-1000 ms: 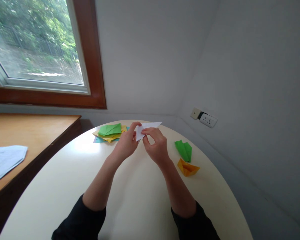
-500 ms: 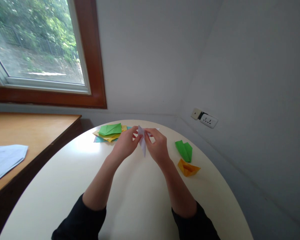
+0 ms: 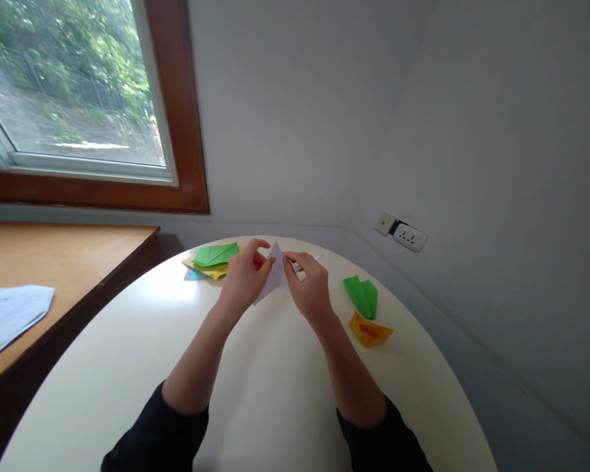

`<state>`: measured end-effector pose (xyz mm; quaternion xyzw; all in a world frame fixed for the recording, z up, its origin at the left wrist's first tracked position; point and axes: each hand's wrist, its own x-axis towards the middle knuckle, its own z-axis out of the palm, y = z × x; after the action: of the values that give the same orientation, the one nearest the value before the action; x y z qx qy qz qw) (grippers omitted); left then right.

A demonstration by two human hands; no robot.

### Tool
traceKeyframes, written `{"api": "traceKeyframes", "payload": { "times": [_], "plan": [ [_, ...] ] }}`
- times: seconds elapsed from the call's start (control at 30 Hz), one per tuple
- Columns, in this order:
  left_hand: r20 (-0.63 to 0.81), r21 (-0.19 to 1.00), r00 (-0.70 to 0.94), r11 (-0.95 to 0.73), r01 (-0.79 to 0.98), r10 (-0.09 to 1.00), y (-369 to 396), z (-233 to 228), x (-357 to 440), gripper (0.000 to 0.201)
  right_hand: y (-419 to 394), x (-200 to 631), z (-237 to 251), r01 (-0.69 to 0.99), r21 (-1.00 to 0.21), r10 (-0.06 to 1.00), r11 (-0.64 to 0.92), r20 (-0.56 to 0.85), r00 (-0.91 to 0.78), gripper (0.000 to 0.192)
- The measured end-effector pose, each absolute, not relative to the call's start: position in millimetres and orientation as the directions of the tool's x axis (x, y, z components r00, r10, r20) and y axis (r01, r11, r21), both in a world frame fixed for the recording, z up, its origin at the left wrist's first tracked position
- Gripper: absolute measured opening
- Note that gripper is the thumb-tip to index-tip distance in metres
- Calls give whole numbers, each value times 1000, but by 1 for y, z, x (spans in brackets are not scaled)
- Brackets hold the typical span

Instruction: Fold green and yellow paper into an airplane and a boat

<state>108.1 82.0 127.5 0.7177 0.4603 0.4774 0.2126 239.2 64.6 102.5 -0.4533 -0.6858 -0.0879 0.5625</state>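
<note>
A folded sheet of white paper [image 3: 276, 280], pale lilac in this light, is held up over the far part of the table between my hands. Its tip points upward and one corner slants down to the left. My right hand [image 3: 309, 283] pinches its right side between thumb and fingertips. At its left side, the thumb of my left hand [image 3: 246, 274] lies against the paper, with the index finger arched above and the other fingers curled. A thin white point of paper pokes out beyond my right fingers.
Left of my hands lies a pile of coloured folded papers [image 3: 216, 255], green on top. To the right are a green folded paper [image 3: 362, 296] and an orange paper boat [image 3: 370, 330] on the round white table [image 3: 270, 393]. A wooden desk [image 3: 78, 252] with white sheets [image 3: 12, 314] adjoins at left.
The white paper has spread wider, its lower corner swinging out to the left. My left hand has shifted slightly left and its index finger has lifted. The right hand stays about where it was.
</note>
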Motion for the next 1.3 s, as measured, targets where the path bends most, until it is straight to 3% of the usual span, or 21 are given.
{"api": "traceKeyframes", "payload": {
  "times": [0.37,0.67,0.93,1.3],
  "plan": [
    [563,759,215,-602,247,798,84,120,111,24,66,241,103,696,-335,462,635,887,5,14],
    [611,683,297,-679,270,733,84,121,109,13,67,242,99,761,-252,442,598,895,-52,17],
    [628,658,238,-669,345,741,84,124,107,9,69,245,98,769,-236,452,594,889,-77,25],
    [687,656,163,-701,279,708,84,125,104,8,71,267,103,834,-312,452,456,888,85,24]
  ]
}}
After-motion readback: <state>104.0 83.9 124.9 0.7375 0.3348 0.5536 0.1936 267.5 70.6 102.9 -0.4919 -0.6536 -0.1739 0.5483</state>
